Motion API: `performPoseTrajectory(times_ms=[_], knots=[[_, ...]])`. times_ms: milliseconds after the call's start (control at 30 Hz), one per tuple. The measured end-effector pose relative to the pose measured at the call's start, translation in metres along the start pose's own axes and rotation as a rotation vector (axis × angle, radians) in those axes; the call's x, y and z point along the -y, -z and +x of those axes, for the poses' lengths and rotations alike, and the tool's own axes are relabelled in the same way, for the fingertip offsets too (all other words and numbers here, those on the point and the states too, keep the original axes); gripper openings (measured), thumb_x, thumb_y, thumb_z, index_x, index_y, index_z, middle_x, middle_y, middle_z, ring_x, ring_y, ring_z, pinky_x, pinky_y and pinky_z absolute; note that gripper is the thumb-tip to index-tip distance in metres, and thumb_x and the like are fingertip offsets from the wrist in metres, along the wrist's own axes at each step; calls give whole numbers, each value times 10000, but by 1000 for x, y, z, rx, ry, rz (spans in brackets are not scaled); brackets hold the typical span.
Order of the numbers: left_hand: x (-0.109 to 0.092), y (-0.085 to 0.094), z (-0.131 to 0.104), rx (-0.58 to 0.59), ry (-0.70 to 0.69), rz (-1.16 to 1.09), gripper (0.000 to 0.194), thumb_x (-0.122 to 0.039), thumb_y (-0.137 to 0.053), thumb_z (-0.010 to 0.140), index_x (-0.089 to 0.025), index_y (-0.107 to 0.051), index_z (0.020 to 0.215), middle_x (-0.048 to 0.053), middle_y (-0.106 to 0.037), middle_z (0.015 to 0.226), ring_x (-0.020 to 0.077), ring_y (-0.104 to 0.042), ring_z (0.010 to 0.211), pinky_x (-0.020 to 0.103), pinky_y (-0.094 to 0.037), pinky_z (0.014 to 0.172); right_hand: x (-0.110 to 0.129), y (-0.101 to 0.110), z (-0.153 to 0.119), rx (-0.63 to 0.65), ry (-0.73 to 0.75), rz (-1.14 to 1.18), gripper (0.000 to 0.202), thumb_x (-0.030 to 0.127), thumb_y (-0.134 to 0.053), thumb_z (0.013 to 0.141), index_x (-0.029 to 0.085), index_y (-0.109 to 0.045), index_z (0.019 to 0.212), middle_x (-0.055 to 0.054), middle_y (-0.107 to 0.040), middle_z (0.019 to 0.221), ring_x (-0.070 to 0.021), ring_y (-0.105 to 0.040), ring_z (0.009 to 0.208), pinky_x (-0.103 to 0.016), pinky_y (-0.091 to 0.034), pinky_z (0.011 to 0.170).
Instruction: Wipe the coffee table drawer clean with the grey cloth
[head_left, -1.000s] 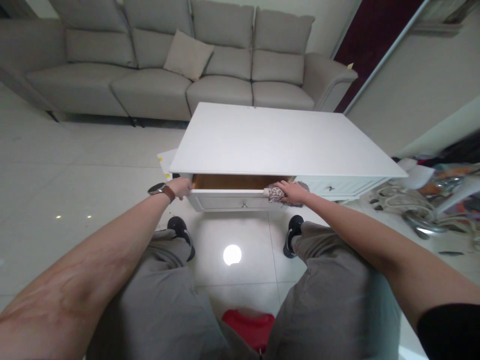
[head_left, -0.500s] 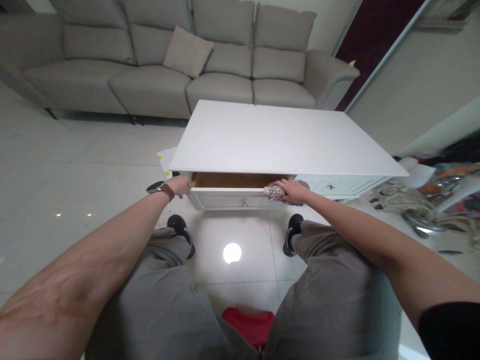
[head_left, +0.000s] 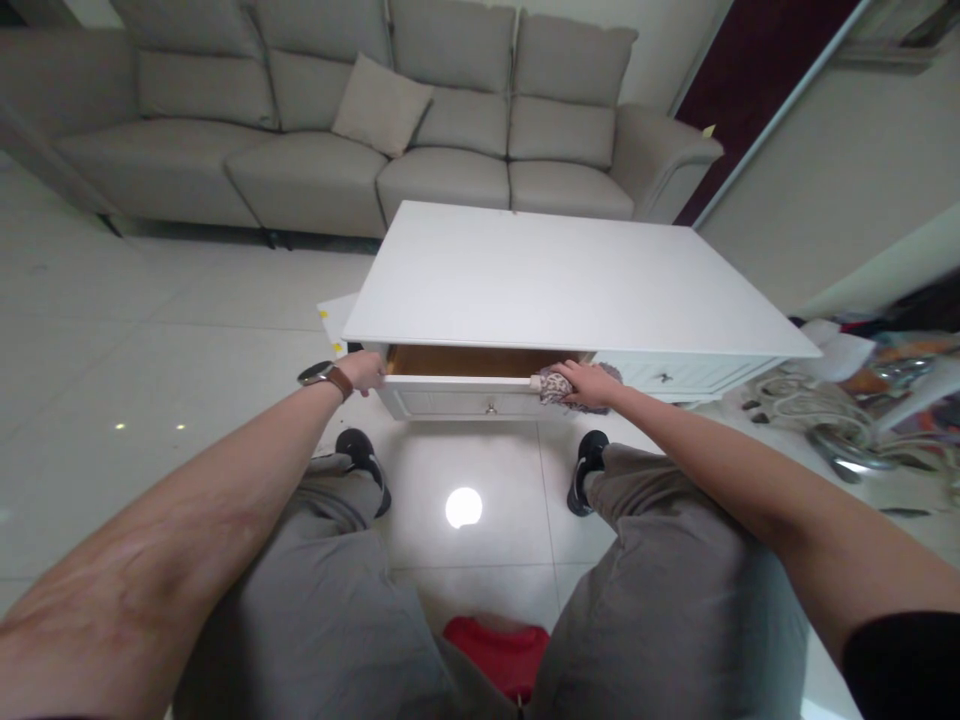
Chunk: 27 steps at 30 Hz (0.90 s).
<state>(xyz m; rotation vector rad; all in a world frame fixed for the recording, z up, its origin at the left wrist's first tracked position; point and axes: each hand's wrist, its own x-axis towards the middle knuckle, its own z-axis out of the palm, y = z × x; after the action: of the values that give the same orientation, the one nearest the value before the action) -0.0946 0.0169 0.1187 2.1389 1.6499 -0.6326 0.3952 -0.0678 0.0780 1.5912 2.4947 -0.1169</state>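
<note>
A white drawer (head_left: 450,402) is pulled partway out of a low white coffee table (head_left: 555,275), and its brown inside shows. My left hand (head_left: 365,372), with a watch on the wrist, grips the drawer's left front corner with curled fingers. At the other end of the drawer front, my right hand (head_left: 589,384) is closed over a patterned cloth (head_left: 555,388), pressing it onto the top edge. Part of the cloth hangs down below the fingers. A small metal knob (head_left: 491,408) sits on the drawer front between my hands.
Behind the table stands a long grey sofa (head_left: 315,170) with a beige cushion (head_left: 382,105). To the right, a second closed drawer (head_left: 660,375) has its own knob. Cables (head_left: 787,400) and clutter lie on the floor at far right. A red object (head_left: 499,655) is between my legs.
The view has shifted very slightly. Both hands, the cloth and the drawer keep about the same places relative to each other.
</note>
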Motion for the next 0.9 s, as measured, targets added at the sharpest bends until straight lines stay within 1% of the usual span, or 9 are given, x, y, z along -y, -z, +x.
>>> performPoseTrajectory(times_ms=[100, 267, 433, 600, 733, 900], knots=[[0, 0, 1, 2, 7, 0, 288, -229, -636, 837, -101, -773, 1055, 127, -788, 1049, 165, -753, 737, 201, -527, 693, 0, -1, 1, 3, -1, -5, 737, 472, -684, 853, 307, -389, 1508, -125, -564, 1329, -322, -597, 1101, -378, -422, 847], [2, -1, 3, 4, 2, -2, 266, -223, -655, 825, -100, -784, 1022, 123, -794, 999, 178, -755, 739, 223, -536, 738, 0, 1, 0, 6, 1, -10, 724, 481, -671, 861, 293, -391, 1502, -131, -568, 1330, -327, -600, 1091, -377, -421, 835], [2, -1, 3, 1, 2, -20, 302, -244, -679, 803, -107, -787, 1049, 125, -792, 1031, 181, -756, 733, 220, -540, 716, 0, 1, 0, 7, 0, -18, 725, 482, -673, 861, 290, -389, 1501, -134, -573, 1322, -326, -599, 1091, -369, -419, 826], [-1, 0, 0, -4, 27, -9, 338, -264, -680, 804, -117, -782, 1091, 106, -798, 1022, 181, -763, 753, 209, -541, 735, -1, -2, 0, -7, 9, -13, 740, 462, -684, 851, 319, -378, 1509, -121, -576, 1313, -326, -603, 1088, -367, -418, 811], [-3, 2, -3, 2, 19, -20, 313, -237, -674, 805, -108, -784, 1068, 103, -799, 999, 184, -762, 754, 215, -543, 741, -1, -2, 0, -12, 11, -1, 714, 474, -661, 867, 322, -379, 1505, -123, -572, 1324, -333, -600, 1106, -376, -417, 815], [-4, 2, -4, 5, 21, -29, 292, -224, -669, 795, -107, -787, 1035, 97, -798, 970, 188, -762, 748, 219, -547, 730, -1, 0, 0, 3, 7, -7, 719, 449, -663, 865, 321, -370, 1510, -123, -569, 1328, -336, -596, 1118, -391, -418, 835]])
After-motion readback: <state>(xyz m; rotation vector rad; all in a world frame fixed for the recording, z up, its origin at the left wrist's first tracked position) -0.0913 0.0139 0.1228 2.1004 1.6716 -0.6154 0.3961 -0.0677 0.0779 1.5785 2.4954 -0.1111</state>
